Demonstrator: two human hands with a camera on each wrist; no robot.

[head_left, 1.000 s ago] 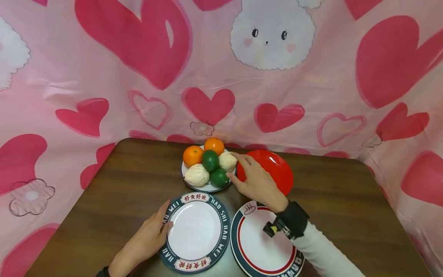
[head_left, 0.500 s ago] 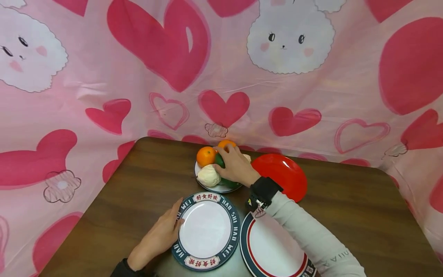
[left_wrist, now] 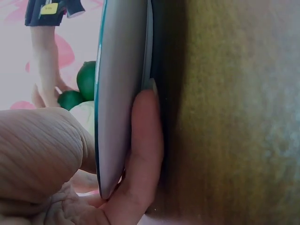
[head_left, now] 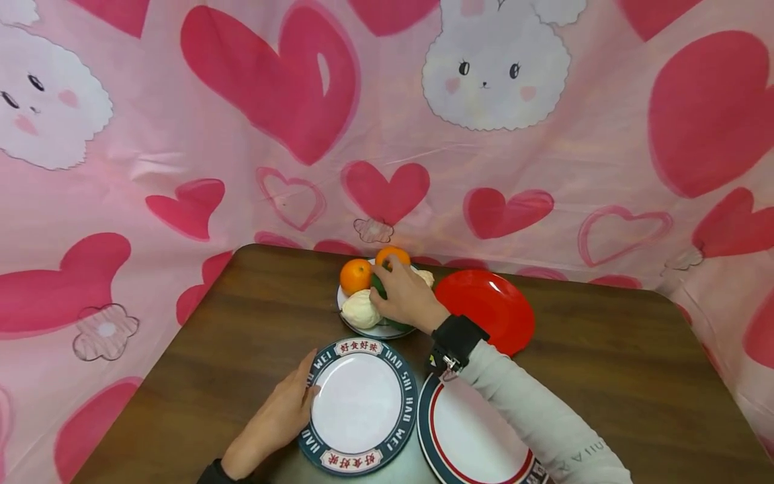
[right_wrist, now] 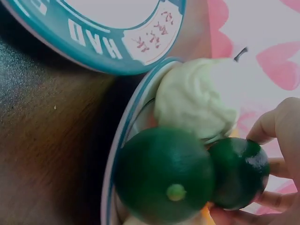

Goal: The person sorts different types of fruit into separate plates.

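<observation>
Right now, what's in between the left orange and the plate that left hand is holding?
In the head view, a pale, wrinkled fruit lies between the left orange and the held plate, with the fruit plate's near rim.

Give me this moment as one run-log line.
left hand: grips lettered plate | right hand: grips one green fruit at fruit plate | fruit plate: oranges, pale fruits, another green fruit

Pink heart-and-animal-print backdrop sheet (head_left: 387,138), creased, wrapping back and both sides — dark brown wood-grain tabletop (head_left: 611,363) below, far corners rounded.
</observation>
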